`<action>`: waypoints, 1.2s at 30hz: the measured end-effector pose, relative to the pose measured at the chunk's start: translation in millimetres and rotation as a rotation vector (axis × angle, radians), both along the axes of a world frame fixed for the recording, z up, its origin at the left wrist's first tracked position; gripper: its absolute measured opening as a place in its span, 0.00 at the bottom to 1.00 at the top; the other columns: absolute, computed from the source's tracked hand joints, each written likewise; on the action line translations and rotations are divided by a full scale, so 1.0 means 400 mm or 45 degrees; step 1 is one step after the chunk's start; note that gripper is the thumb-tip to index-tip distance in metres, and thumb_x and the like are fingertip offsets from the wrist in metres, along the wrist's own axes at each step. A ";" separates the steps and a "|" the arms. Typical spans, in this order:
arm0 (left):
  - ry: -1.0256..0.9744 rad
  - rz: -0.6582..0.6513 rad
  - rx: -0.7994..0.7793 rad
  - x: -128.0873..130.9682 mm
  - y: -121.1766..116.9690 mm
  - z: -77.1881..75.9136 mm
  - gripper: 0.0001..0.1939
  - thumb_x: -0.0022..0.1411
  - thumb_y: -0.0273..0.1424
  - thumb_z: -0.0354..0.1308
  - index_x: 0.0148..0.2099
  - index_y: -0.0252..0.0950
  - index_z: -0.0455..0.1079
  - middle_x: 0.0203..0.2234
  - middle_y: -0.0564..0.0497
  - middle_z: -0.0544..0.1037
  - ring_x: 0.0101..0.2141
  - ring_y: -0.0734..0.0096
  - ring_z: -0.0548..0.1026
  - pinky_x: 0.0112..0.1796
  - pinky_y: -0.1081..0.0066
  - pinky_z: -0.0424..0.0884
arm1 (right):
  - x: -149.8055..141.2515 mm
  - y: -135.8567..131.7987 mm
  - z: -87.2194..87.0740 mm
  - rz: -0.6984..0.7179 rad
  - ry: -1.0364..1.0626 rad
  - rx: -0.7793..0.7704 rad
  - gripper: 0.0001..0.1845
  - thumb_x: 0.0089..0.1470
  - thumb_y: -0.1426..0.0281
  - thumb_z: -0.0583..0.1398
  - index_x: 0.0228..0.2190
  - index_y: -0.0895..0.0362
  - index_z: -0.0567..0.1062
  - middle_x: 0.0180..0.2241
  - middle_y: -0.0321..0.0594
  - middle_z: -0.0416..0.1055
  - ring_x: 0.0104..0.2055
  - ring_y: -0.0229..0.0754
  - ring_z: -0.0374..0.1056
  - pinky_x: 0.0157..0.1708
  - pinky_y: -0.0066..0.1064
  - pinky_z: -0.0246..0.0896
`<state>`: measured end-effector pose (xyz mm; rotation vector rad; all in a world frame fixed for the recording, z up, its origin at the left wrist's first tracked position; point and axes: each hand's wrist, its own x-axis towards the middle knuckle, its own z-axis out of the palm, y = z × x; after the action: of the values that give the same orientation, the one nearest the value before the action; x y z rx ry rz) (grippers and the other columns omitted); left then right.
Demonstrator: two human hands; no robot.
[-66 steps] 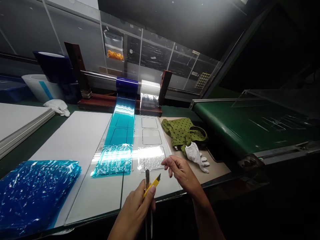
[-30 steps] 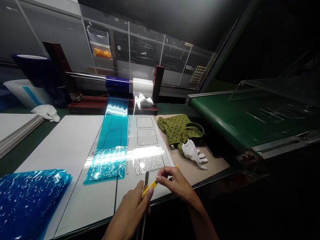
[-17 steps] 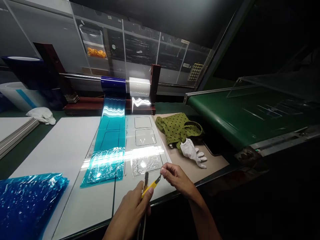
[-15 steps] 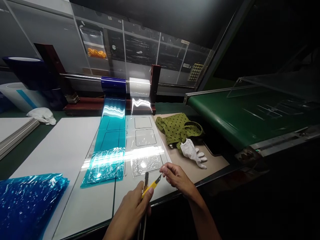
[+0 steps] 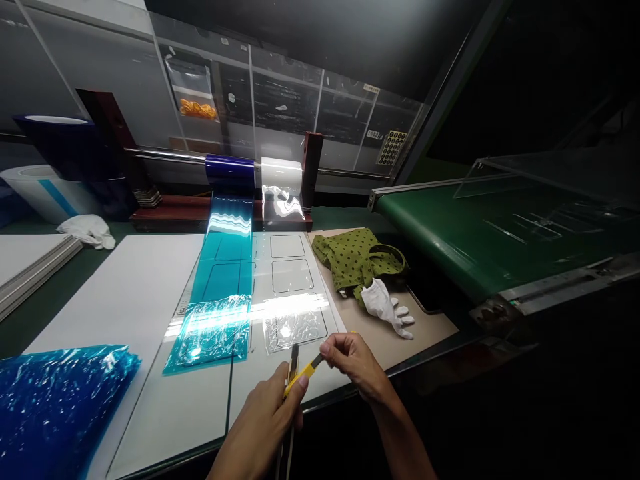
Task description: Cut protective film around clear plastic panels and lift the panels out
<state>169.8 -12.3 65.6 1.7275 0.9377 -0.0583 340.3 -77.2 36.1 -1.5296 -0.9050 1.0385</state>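
Observation:
My left hand [image 5: 267, 420] is closed round a yellow utility knife [image 5: 303, 376] at the bench's front edge, its blade end pointing up and right. A second, dark thin tool [image 5: 293, 360] stands up between the same fingers. My right hand [image 5: 350, 360] pinches the knife's blade tip with thumb and forefinger. Just beyond both hands lie the crinkled ends of a clear film strip [image 5: 295, 327] and a blue film strip [image 5: 213, 333], both running back to a blue roll [image 5: 230, 168] and a clear roll [image 5: 281, 171] on a bar.
A white board [image 5: 135, 293] covers the bench. A crumpled blue film heap [image 5: 55, 393] lies at front left. A green dotted cloth [image 5: 357, 257] and a white glove [image 5: 385, 307] lie to the right, beside a green conveyor belt [image 5: 465, 233]. Large rolls [image 5: 55, 173] stand at back left.
My right hand has gone back to the knife's blade tip and closed on it, after hovering just off it half a second ago. The left hand has held still.

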 end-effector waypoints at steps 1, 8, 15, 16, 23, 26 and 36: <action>-0.001 0.004 0.004 -0.001 0.000 0.001 0.22 0.62 0.53 0.36 0.35 0.41 0.57 0.22 0.54 0.73 0.29 0.63 0.70 0.32 0.67 0.58 | 0.001 -0.001 -0.002 0.001 -0.041 0.014 0.25 0.50 0.50 0.60 0.18 0.58 0.68 0.17 0.29 0.56 0.21 0.31 0.49 0.22 0.26 0.44; -0.076 -0.017 0.007 -0.008 0.007 -0.019 0.22 0.63 0.53 0.37 0.33 0.40 0.57 0.24 0.53 0.73 0.30 0.64 0.69 0.33 0.68 0.58 | -0.006 0.003 0.022 -0.136 -0.344 0.000 0.25 0.56 0.54 0.55 0.17 0.59 0.69 0.18 0.33 0.62 0.23 0.34 0.55 0.25 0.27 0.47; -0.162 0.010 -0.018 -0.017 0.005 -0.016 0.22 0.62 0.53 0.37 0.32 0.40 0.56 0.22 0.54 0.72 0.27 0.66 0.68 0.32 0.68 0.58 | -0.007 0.016 0.062 -0.269 -0.417 0.038 0.17 0.51 0.58 0.61 0.21 0.58 0.69 0.19 0.30 0.57 0.23 0.34 0.49 0.24 0.27 0.46; -0.172 0.018 -0.025 -0.018 0.005 -0.017 0.22 0.62 0.53 0.37 0.32 0.40 0.57 0.22 0.54 0.72 0.27 0.66 0.68 0.32 0.68 0.58 | -0.006 0.018 0.067 -0.288 -0.415 0.049 0.17 0.51 0.58 0.61 0.21 0.58 0.69 0.19 0.30 0.56 0.23 0.34 0.49 0.23 0.27 0.46; -0.255 0.033 -0.093 -0.029 0.013 -0.034 0.24 0.62 0.54 0.38 0.33 0.40 0.58 0.24 0.54 0.72 0.27 0.68 0.67 0.31 0.69 0.59 | -0.015 0.023 0.105 -0.291 -0.496 0.074 0.19 0.55 0.57 0.57 0.21 0.56 0.65 0.19 0.29 0.52 0.23 0.34 0.48 0.22 0.28 0.44; -0.272 0.028 -0.067 -0.031 0.015 -0.034 0.22 0.63 0.53 0.38 0.34 0.39 0.58 0.25 0.54 0.71 0.27 0.68 0.67 0.31 0.69 0.59 | -0.022 0.024 0.123 -0.321 -0.594 0.147 0.18 0.56 0.58 0.57 0.21 0.56 0.65 0.20 0.30 0.54 0.23 0.34 0.49 0.22 0.28 0.45; -0.730 0.305 -0.265 -0.043 -0.001 -0.056 0.21 0.52 0.48 0.60 0.37 0.40 0.59 0.24 0.58 0.64 0.26 0.72 0.63 0.30 0.71 0.60 | 0.047 0.034 0.081 -0.608 -0.456 0.369 0.22 0.56 0.52 0.54 0.20 0.54 0.61 0.18 0.27 0.48 0.18 0.32 0.43 0.16 0.26 0.42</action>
<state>152.7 -12.8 43.4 1.3199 0.6715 0.4594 358.9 -63.8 68.3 -1.5980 -0.8275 0.2825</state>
